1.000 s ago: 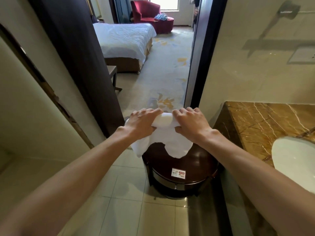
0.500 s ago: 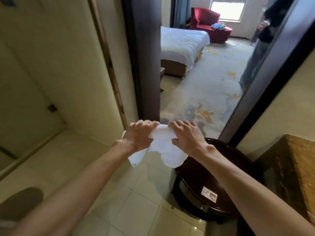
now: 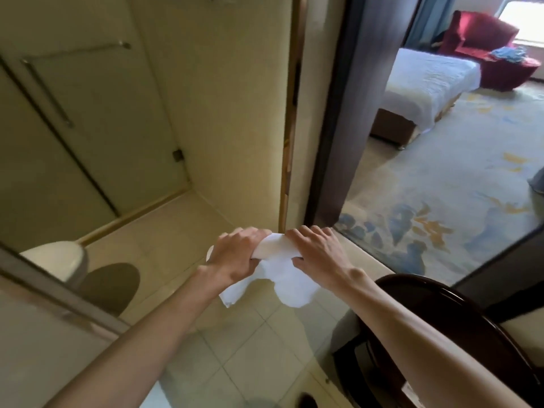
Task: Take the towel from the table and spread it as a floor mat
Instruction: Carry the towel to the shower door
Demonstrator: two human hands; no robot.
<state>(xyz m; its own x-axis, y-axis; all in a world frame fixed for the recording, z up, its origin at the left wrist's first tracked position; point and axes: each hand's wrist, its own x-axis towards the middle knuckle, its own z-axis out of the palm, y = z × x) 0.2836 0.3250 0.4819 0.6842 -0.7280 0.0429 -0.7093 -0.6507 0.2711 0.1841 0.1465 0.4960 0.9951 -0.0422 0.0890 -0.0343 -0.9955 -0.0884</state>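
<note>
- Both arms reach out; left hand and right hand grip the bunched white towel, knuckles up.
- Towel hangs above floor tiles, round table at four o'clock.

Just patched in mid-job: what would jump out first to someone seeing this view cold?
The white towel at centre, bunched and held in the air over the tiled floor, with the left hand and right hand gripping its top edge. Next come the dark round table at lower right and, at upper right, the white bed and red armchair.
</note>
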